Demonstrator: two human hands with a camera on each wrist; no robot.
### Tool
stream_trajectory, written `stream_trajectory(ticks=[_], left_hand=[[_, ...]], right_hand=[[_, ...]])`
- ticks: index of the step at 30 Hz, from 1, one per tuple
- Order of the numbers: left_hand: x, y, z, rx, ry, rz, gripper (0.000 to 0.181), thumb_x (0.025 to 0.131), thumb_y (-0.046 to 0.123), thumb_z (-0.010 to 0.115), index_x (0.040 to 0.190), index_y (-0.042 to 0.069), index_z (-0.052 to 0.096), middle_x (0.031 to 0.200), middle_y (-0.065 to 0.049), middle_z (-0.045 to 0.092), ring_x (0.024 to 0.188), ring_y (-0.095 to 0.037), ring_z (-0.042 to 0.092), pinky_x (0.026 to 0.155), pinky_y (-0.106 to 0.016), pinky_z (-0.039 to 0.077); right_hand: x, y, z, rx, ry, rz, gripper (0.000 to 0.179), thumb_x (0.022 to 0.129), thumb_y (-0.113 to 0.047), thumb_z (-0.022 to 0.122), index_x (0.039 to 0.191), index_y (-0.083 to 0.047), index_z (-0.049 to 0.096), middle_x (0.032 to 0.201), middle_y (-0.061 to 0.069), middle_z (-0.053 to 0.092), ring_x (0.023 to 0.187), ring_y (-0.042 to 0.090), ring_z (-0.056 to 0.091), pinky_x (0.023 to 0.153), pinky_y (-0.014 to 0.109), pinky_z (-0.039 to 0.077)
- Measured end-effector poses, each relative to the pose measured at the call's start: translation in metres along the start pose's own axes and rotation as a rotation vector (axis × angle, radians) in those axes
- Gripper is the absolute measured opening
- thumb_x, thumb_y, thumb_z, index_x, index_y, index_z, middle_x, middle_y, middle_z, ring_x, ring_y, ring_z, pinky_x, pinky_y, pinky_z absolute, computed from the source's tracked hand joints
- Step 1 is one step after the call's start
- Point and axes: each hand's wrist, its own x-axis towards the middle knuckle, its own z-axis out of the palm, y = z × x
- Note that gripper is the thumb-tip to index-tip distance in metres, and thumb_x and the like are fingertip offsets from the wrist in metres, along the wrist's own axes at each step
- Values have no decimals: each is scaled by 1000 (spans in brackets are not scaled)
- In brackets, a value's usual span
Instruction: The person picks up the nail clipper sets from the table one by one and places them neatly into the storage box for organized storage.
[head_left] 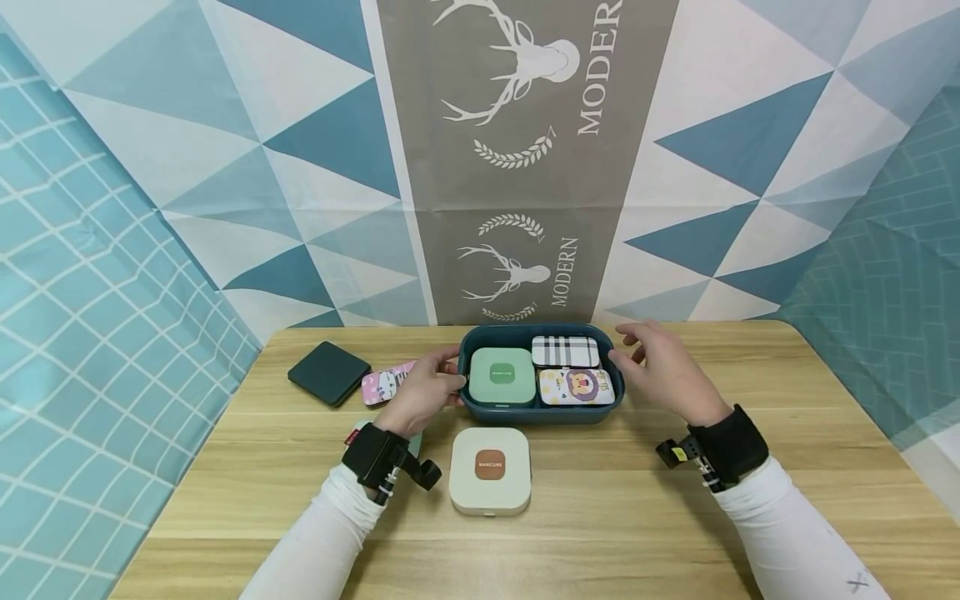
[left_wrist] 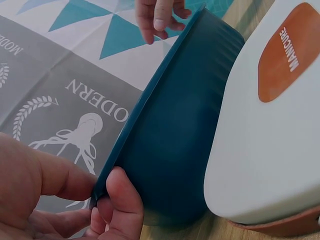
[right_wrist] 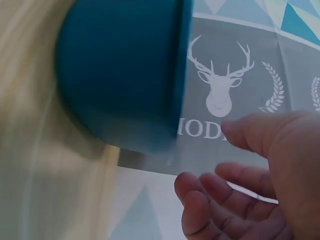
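Observation:
A dark blue oval-ended basket (head_left: pixel 536 416) stands near the back of the wooden table. Inside it lie a light green square manicure case (head_left: pixel 483 387), a plaid tin (head_left: pixel 566 353) and a tin with a lion picture (head_left: pixel 555 388). My left hand (head_left: pixel 422 390) pinches the basket's left rim between thumb and fingers, seen up close in the left wrist view. Off the right end of the basket, my right hand (head_left: pixel 663 371) hovers with loosely bent fingers, a gap showing between them and the rim in the right wrist view. In front of the basket sits a cream manicure case (head_left: pixel 490 492).
Left of the basket lie a dark green square case (head_left: pixel 328 372) and a pink cartoon tin (head_left: pixel 378 386), partly covered by my left hand. A pale green item (head_left: pixel 416 443) peeks out under my left wrist. A patterned backdrop (head_left: pixel 517 192) rises behind the table.

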Motion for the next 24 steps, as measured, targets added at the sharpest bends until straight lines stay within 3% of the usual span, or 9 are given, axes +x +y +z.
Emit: stream_trajectory(ticks=[6, 14, 24], left_hand=[[-1, 1, 1, 3, 6, -1, 59, 102, -11, 52, 159, -4, 41, 117, -20, 46, 80, -20, 57, 77, -34, 59], [-2, 2, 2, 8, 14, -6, 59, 103, -10, 52, 160, -2, 40, 116, -18, 45, 81, -20, 57, 76, -33, 59], [-5, 3, 2, 21, 27, -15, 59, 104, -7, 53, 160, 0, 39, 116, -16, 46, 81, -19, 57, 79, -35, 59]], right_hand=[[-7, 7, 5, 98, 15, 55, 43, 105, -15, 67, 141, 9, 61, 114, 23, 68, 89, 30, 68, 73, 41, 56], [-14, 13, 9, 268, -39, 163, 47, 110, -21, 60, 147, 8, 55, 116, 22, 66, 90, 34, 70, 66, 31, 56], [-17, 16, 15, 390, -71, 224, 49, 110, -19, 58, 148, 12, 51, 115, 23, 65, 87, 37, 68, 70, 40, 61]])
